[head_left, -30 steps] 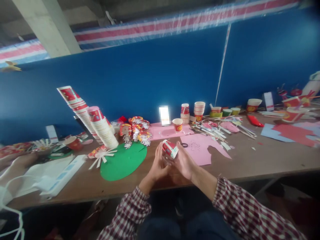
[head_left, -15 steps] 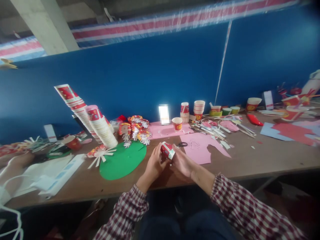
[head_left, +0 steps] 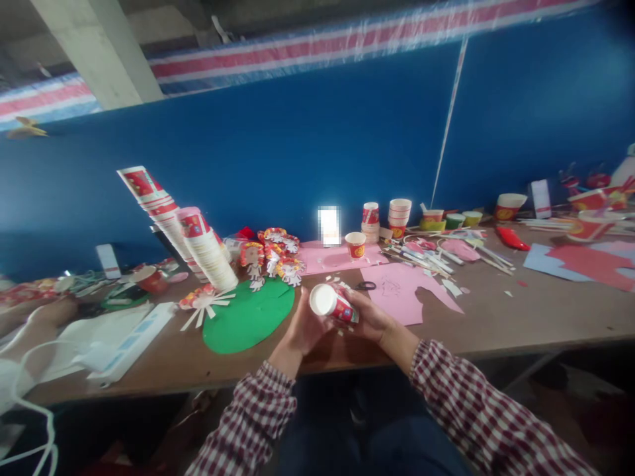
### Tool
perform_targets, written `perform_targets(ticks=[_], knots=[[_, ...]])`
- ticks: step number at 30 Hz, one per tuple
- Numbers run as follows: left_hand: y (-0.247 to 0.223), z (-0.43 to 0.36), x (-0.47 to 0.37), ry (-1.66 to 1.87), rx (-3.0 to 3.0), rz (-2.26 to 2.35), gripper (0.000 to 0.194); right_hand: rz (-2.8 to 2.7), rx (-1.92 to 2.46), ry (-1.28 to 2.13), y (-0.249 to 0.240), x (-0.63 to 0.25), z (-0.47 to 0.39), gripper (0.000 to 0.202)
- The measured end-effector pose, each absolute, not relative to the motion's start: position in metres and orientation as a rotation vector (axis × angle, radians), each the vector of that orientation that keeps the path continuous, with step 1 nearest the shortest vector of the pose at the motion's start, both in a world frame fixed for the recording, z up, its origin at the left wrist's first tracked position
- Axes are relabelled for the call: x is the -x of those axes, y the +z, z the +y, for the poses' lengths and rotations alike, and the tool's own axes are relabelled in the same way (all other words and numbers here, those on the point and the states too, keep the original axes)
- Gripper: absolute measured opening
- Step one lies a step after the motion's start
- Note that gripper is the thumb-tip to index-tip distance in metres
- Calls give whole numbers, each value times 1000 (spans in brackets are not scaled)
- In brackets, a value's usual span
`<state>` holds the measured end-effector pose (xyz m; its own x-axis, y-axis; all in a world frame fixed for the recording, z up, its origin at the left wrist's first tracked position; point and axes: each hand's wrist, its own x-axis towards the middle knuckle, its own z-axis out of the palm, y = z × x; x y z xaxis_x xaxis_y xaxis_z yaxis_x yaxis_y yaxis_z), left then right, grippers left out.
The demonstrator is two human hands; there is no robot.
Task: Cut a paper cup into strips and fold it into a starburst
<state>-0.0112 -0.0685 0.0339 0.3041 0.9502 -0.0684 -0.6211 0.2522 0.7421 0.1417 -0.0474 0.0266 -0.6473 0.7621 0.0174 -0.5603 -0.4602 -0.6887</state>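
A red and white paper cup (head_left: 344,309) is tilted on its side just above the table, its round white end turned up and to the left. My right hand (head_left: 371,316) is closed around the cup's right side. On the other side, my left hand (head_left: 303,325) rests against the white end, its thumb raised and its other fingers partly hidden under the cup. Small pale scraps lie around the cup. Close to my right fingers are black-handled scissors (head_left: 366,285) and a cut pink sheet (head_left: 399,297) with a line drawing.
To the left are a green paper sheet (head_left: 248,320), leaning cup stacks (head_left: 208,254), paper figures (head_left: 272,254) and a white power strip (head_left: 133,344). Another person's hand (head_left: 52,317) is at far left. Markers (head_left: 421,258) and more cups (head_left: 399,218) stand or lie toward the blue partition (head_left: 297,152).
The paper cup has been turned, so its white end now faces up-left instead of its printed side. My left hand has opened somewhat around it. The view has shifted slightly.
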Motion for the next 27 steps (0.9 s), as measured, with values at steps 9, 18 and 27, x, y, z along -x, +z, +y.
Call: perform_targets(ticks=[9, 18, 27], knots=[[37, -79, 2, 1292, -512, 643, 44, -994, 404, 2077, 26, -148, -43, 24], [26, -52, 33, 1321, -553, 966, 24, -964, 606, 1874, 26, -134, -24, 23], [25, -51, 54, 1354, -621, 1103, 18, -850, 643, 1823, 14, -120, -7, 25]])
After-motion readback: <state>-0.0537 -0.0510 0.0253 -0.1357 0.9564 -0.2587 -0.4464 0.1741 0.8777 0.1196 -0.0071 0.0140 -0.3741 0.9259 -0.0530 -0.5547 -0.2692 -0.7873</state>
